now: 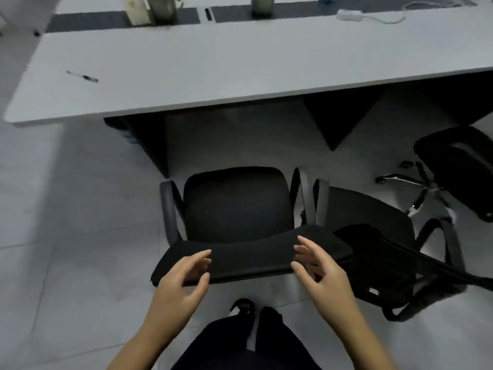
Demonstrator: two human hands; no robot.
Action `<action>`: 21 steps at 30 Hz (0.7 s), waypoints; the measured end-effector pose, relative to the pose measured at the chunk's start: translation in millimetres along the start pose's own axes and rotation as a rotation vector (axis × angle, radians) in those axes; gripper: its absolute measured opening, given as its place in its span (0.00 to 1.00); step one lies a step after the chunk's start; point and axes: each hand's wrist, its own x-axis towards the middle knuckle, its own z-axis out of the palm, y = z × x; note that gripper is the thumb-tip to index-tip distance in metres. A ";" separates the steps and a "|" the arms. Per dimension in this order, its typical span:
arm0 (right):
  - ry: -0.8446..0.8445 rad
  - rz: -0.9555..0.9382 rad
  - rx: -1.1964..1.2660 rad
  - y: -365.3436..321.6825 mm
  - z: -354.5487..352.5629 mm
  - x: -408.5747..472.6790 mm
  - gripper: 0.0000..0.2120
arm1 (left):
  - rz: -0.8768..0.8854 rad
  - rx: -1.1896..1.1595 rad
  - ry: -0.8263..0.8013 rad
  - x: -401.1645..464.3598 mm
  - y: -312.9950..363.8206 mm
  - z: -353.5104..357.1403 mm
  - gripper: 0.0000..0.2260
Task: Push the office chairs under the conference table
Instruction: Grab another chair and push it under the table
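A black office chair (237, 204) with armrests stands in front of me, its seat short of the white conference table (213, 65). My left hand (181, 279) and my right hand (320, 271) hover at the near top edge of its backrest, fingers spread, holding nothing. A second black chair (373, 225) stands close on the right, turned at an angle. A third chair (458, 166) with a chrome wheeled base sits at the far right, near the table edge.
A pen (82, 76) lies on the table's left part. Bottles (162, 9) and a white power strip (349, 15) stand along the far side. A dark table support (149, 140) stands left of the first chair. Grey tiled floor lies all around.
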 end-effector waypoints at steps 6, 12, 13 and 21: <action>-0.345 -0.176 -0.651 42.3 -13.7 37.9 0.26 | 0.086 0.482 -0.031 -7.2 -34.0 25.7 0.19; -0.384 -0.371 -0.893 71.6 -10.9 78.0 0.22 | 0.165 0.811 -0.103 16.4 -48.4 44.0 0.19; -0.398 -0.381 -0.922 71.8 -9.7 82.7 0.22 | 0.145 0.860 -0.114 22.0 -49.3 44.9 0.21; -0.371 -0.448 -0.964 66.8 -4.7 112.1 0.22 | 0.084 0.944 -0.106 59.7 -54.3 41.2 0.22</action>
